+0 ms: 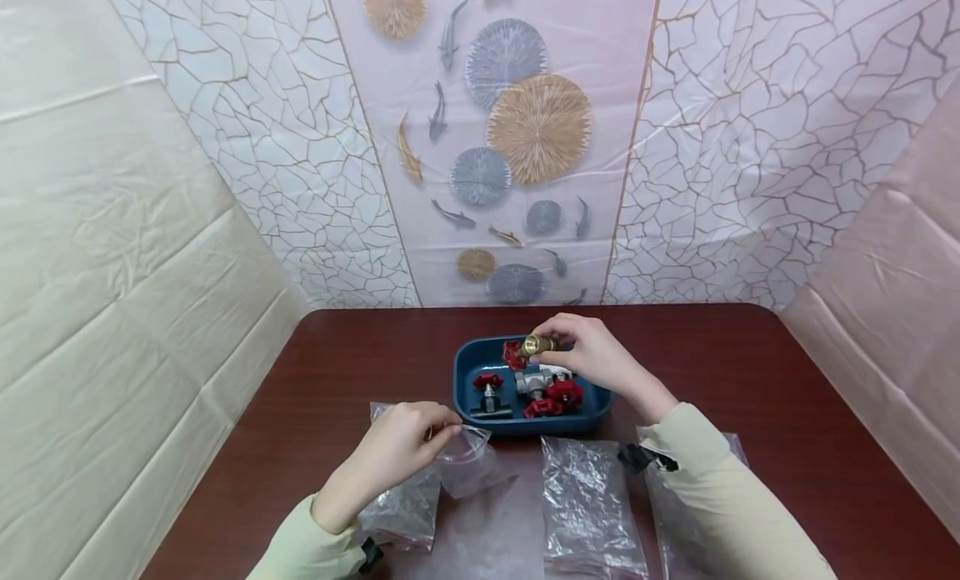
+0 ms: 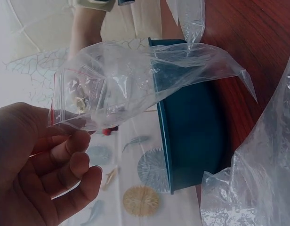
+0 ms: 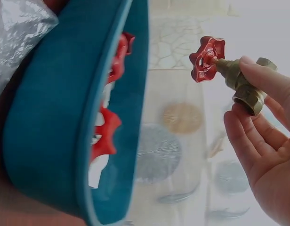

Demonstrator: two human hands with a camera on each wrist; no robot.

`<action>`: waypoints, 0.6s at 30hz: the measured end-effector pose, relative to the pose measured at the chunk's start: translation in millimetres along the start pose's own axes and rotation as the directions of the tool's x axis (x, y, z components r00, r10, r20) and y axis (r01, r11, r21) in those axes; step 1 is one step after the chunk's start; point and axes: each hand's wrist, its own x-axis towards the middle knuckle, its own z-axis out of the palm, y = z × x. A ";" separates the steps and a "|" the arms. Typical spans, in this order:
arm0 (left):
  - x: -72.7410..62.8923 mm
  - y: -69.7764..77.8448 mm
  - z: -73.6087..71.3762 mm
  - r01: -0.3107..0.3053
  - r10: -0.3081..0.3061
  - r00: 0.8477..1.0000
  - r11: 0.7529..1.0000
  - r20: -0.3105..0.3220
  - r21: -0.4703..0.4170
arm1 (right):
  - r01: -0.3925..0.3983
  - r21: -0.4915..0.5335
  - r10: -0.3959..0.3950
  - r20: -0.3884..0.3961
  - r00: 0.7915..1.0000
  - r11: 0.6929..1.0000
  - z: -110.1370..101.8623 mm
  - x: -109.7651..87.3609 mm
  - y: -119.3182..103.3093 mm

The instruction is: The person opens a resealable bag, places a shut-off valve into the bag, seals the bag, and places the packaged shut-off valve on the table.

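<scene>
A: Where is the valve?

B: The right hand point(image 1: 592, 355) pinches a small brass valve with a red handwheel point(image 3: 232, 70) by its body, lifted above the blue plastic tray point(image 1: 461, 397) of other valves.

A: And the bag?

B: The left hand point(image 1: 397, 447) pinches the rim of a clear zip bag point(image 2: 135, 80) near the tray. Best to spread the mouth wide and feed the valve in body first, so the wheel doesn't snag.
</scene>
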 end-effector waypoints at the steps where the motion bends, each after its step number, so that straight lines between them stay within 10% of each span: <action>1: 1.0 0.1 0.8 -0.002 0.002 1.000 1.000 0.000 -0.007 | 0.011 -0.005 -0.011 -0.006 1.000 1.000 -1.8 -2.6 -2.5; 18: 39.6 9.9 13.6 -0.036 0.037 0.999 0.997 0.014 -0.066 | 0.257 0.037 -0.258 0.005 0.966 0.966 -11.1 -52.1 -56.0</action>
